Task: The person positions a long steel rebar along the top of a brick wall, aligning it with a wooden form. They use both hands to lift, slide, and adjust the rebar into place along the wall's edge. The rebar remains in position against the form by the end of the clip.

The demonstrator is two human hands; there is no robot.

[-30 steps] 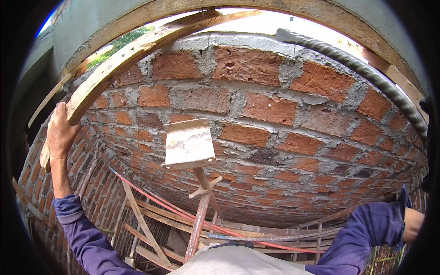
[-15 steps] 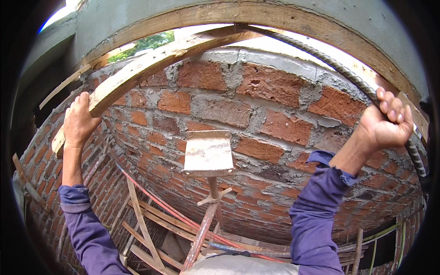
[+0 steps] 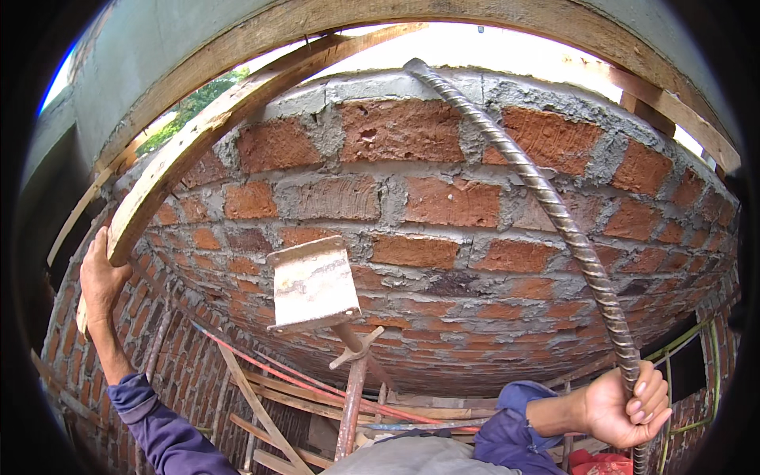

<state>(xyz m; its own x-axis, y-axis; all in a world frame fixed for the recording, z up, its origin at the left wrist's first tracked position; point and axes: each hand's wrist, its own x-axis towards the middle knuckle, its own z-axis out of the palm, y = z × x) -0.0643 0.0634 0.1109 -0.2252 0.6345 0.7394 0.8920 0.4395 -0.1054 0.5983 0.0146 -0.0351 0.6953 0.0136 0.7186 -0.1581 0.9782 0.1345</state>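
From where I stand, the long wooden plank (image 3: 190, 142) slants up the left side toward the overhead beam (image 3: 443, 12); it looks stiff, fairly heavy and splintery, best taken near its lower end, where the left hand (image 3: 103, 275) is wrapped. The ribbed steel bar (image 3: 546, 194), at right, seems rigid and weighty, its ridges helping the right hand (image 3: 629, 404), fisted low around it. Bright open room shows above the brick wall (image 3: 416, 252); the metal prop plate (image 3: 315, 281) puts hard edges between them.
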